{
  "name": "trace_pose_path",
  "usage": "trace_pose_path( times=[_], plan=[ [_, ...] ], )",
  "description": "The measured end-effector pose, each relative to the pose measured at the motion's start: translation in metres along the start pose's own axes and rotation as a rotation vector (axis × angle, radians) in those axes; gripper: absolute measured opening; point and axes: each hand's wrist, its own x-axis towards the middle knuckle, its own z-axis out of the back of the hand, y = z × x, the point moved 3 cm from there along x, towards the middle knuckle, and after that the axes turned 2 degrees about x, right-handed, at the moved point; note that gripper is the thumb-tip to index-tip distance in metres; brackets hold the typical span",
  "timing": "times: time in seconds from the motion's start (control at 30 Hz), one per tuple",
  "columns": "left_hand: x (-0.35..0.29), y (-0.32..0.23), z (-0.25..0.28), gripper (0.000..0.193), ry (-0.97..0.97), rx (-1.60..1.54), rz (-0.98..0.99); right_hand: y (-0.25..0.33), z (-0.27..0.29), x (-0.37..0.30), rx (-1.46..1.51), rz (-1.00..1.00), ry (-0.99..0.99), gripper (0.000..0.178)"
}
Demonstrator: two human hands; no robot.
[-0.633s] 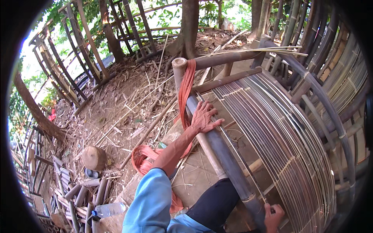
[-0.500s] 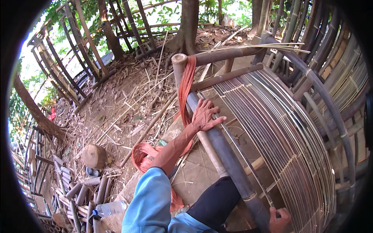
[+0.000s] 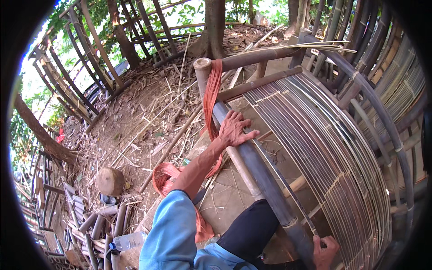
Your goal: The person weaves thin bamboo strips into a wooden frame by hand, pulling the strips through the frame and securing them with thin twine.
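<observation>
My left hand (image 3: pixel 235 128) lies over the upper part of a thick dark bamboo pole (image 3: pixel 261 173), fingers bent over its right edge and thumb pointing right. A long, thin, dark strip (image 3: pixel 281 177) runs beside the pole, passing under the left fingers. Down at the lower right, my right hand (image 3: pixel 325 250) is closed on the strip's near end. To the right of the strip spreads a slatted panel (image 3: pixel 324 157) of narrow bamboo strips, bound in rows within the bamboo frame. An orange bundle of fibre (image 3: pixel 212 96) hangs over the pole's far end, close to my left hand.
Cut bamboo pieces (image 3: pixel 96 225) and a clear plastic bottle (image 3: pixel 129 241) lie at lower left, near a round wood block (image 3: pixel 110 181). More orange fibre (image 3: pixel 164 177) rests on the ground. A tree trunk (image 3: pixel 213 31) stands at the back; bamboo frames lean around.
The view has shifted slightly. My right hand and the strip's near end sit a little farther right from the pole. My left hand keeps its place on the pole.
</observation>
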Motion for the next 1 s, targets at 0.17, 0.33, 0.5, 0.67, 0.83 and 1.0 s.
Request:
trace_pose_path(
  times=[0.17, 0.33, 0.5, 0.67, 0.83, 1.0],
  plan=[
    [-0.005, -0.001, 0.002, 0.065, -0.033, 0.008, -0.003, 0.004, -0.006, -0.001, -0.104, -0.136, 0.088, 0.033],
    [-0.012, -0.030, -0.014, 0.062, -0.169, 0.032, -0.266, -0.117, -0.055, -0.058, 0.015, -0.055, -0.169, 0.027],
    [-0.028, -0.103, -0.011, 0.052, 0.008, -0.179, -0.421, -0.104, -0.059, -0.055, 0.031, -0.079, -0.167, 0.027],
    [-0.036, -0.139, -0.030, 0.055, 0.367, -0.260, -0.613, -0.111, -0.062, -0.049, 0.053, -0.114, -0.104, 0.026],
    [-0.037, -0.137, -0.032, 0.052, 0.319, -0.278, -0.633, -0.117, -0.066, -0.053, 0.069, -0.086, -0.093, 0.027],
    [-0.032, -0.123, -0.028, 0.048, 0.293, -0.310, -0.597, -0.095, -0.077, -0.034, 0.084, -0.038, -0.109, 0.028]
  ],
)
